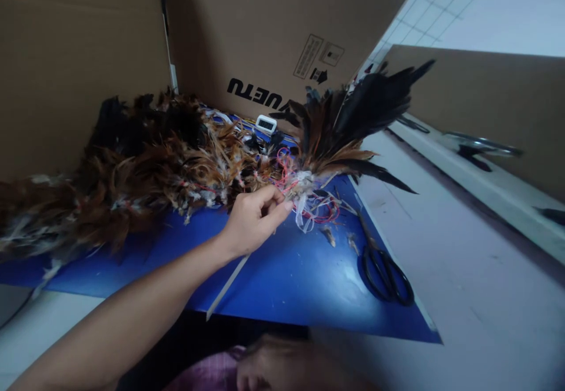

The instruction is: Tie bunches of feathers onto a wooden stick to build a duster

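Observation:
My left hand (258,217) reaches in from the lower left, thumb and index finger pinched together at the pale, tied base of a feather bundle (353,123). Dark brown and black feathers fan out from that base to the upper right. Red and white strings (326,208) lie tangled beside the fingertips. Low in the picture is my right hand (269,364), smeared by motion, in front of pink checked cloth (207,373); its fingers cannot be made out clearly. Black-handled scissors (386,273) lie on the blue mat (291,285), with their blades partly hidden by scraps.
A long heap of brown feather bunches (145,167) covers the mat's left and back. Behind it stand cardboard panels (247,32). A small white digital display (266,124) sits among the feathers. A pale strip (227,288) crosses the mat's front edge. Metal fittings (481,143) lie on the right ledge.

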`<state>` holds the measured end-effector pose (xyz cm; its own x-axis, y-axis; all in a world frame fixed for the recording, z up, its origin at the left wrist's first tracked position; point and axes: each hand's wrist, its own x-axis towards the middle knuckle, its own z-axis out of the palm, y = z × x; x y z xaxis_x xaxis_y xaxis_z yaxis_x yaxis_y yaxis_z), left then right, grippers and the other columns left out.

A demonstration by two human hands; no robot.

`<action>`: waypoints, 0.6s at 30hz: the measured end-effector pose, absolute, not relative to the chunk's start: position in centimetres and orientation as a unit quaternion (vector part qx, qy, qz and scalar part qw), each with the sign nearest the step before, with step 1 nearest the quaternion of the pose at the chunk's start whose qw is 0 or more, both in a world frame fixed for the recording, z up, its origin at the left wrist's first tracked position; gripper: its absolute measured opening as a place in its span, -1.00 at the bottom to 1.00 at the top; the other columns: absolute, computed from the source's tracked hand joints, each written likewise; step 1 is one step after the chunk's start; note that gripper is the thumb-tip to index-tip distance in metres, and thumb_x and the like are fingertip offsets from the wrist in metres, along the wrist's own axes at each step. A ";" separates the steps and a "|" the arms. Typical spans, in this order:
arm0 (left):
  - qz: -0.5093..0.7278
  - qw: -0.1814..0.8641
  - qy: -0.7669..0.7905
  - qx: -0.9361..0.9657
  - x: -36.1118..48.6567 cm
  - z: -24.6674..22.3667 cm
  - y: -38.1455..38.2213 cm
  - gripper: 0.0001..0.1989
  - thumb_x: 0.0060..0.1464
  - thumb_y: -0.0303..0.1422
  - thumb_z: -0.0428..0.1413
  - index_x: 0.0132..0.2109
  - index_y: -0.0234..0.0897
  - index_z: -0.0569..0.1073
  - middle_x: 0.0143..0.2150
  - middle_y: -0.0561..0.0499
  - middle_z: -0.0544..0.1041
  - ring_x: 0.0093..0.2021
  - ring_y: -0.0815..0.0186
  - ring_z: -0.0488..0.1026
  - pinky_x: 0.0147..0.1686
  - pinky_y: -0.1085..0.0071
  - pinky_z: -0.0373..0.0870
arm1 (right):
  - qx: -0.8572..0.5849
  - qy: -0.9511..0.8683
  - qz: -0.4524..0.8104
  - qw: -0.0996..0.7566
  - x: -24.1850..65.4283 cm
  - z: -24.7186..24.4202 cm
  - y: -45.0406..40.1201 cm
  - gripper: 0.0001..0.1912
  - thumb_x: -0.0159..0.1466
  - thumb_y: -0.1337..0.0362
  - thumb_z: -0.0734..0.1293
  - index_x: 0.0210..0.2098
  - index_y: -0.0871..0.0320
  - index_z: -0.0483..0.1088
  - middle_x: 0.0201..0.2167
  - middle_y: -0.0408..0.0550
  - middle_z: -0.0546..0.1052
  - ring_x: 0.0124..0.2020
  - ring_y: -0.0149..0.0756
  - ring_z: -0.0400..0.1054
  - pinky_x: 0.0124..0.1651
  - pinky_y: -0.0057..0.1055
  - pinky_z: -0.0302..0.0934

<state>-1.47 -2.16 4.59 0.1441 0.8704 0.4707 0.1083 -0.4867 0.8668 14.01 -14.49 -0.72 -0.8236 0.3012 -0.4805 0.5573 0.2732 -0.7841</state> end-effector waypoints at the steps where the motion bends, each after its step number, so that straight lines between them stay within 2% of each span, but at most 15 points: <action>1: 0.543 0.356 0.364 0.668 -1.5 4.7 -2.3 -0.78 0.14 -0.29 0.07 -0.44 -0.28 0.34 -0.69 0.18 0.31 -0.66 0.50 0.24 -0.57 0.54 0.18 | 0.257 0.783 -0.552 0.123 14.8 -0.2 -13.5 -0.84 0.25 0.31 0.31 -0.19 0.15 0.48 -0.27 -0.12 0.54 -0.25 -0.35 0.44 -0.21 -0.47 0.30; 4: 0.554 0.357 0.358 0.662 -1.6 5.1 -2.7 -0.78 0.14 -0.29 0.08 -0.44 -0.28 0.33 -0.68 0.19 0.30 -0.65 0.50 0.24 -0.57 0.54 0.18 | 0.307 0.735 -0.602 0.057 17.0 2.6 -10.4 -0.80 0.28 0.27 0.26 -0.19 0.19 0.47 -0.41 -0.11 0.52 -0.43 -0.46 0.41 -0.38 -0.57 0.25; 7: 0.565 0.347 0.352 0.661 -1.7 5.2 -2.9 -0.78 0.14 -0.30 0.08 -0.44 -0.28 0.33 -0.67 0.19 0.30 -0.65 0.50 0.25 -0.56 0.54 0.19 | 0.403 0.675 -0.604 -0.135 17.2 4.7 -6.1 -0.77 0.24 0.15 0.31 -0.28 0.22 0.42 -0.53 -0.13 0.47 -0.61 -0.48 0.32 -0.56 -0.55 0.19; 9: 0.568 0.338 0.347 0.665 -1.8 5.2 -3.0 -0.79 0.15 -0.32 0.07 -0.43 -0.28 0.34 -0.66 0.18 0.32 -0.64 0.50 0.26 -0.56 0.54 0.19 | 0.408 0.641 -0.577 -0.299 15.7 5.1 -2.4 -0.77 0.15 0.16 0.39 -0.40 0.21 0.39 -0.55 -0.13 0.46 -0.60 -0.45 0.33 -0.51 -0.49 0.25; 10: 0.571 0.333 0.345 0.667 -1.8 5.2 -3.0 -0.80 0.15 -0.33 0.07 -0.43 -0.28 0.34 -0.66 0.18 0.33 -0.64 0.50 0.26 -0.56 0.55 0.19 | 0.390 0.623 -0.563 -0.376 14.5 5.0 -0.5 -0.76 0.11 0.16 0.42 -0.38 0.21 0.40 -0.52 -0.12 0.47 -0.53 -0.41 0.36 -0.45 -0.45 0.29; 11: 0.573 0.326 0.344 0.668 -1.8 5.2 -3.0 -0.81 0.14 -0.34 0.07 -0.43 -0.28 0.34 -0.67 0.18 0.33 -0.65 0.50 0.26 -0.55 0.55 0.19 | 0.380 0.617 -0.557 -0.406 13.1 4.9 1.4 -0.73 0.09 0.13 0.42 -0.33 0.19 0.41 -0.43 -0.10 0.50 -0.44 -0.38 0.41 -0.35 -0.42 0.33; 14: 0.575 0.305 0.353 0.672 -1.8 5.1 -2.9 -0.82 0.14 -0.34 0.08 -0.42 -0.28 0.34 -0.68 0.20 0.30 -0.67 0.51 0.22 -0.57 0.54 0.17 | 0.367 0.607 -0.567 -0.418 8.6 4.2 6.2 -0.73 0.06 0.20 0.42 -0.26 0.17 0.41 -0.30 -0.08 0.53 -0.33 -0.36 0.44 -0.26 -0.40 0.35; 16: 0.570 0.296 0.363 0.675 -1.9 4.9 -2.7 -0.81 0.14 -0.32 0.07 -0.42 -0.29 0.35 -0.69 0.19 0.29 -0.67 0.51 0.20 -0.58 0.53 0.15 | 0.419 0.645 -0.514 -0.379 5.9 3.8 8.2 -0.81 0.10 0.21 0.38 -0.33 0.17 0.41 -0.41 -0.13 0.50 -0.46 -0.41 0.39 -0.37 -0.44 0.30; 18: 0.564 0.291 0.373 0.677 -1.8 4.7 -2.5 -0.80 0.15 -0.31 0.07 -0.42 -0.29 0.36 -0.69 0.19 0.30 -0.67 0.50 0.20 -0.58 0.53 0.15 | 0.475 0.693 -0.435 -0.325 4.0 3.5 9.3 -0.80 0.14 0.14 0.36 -0.36 0.15 0.44 -0.49 -0.17 0.47 -0.50 -0.42 0.35 -0.38 -0.44 0.25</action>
<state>-1.83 -2.54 4.73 0.0868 0.8326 0.5470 0.1768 -0.5532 0.8141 3.97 9.34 3.50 -0.3377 0.9405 0.0372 0.3758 0.1709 -0.9108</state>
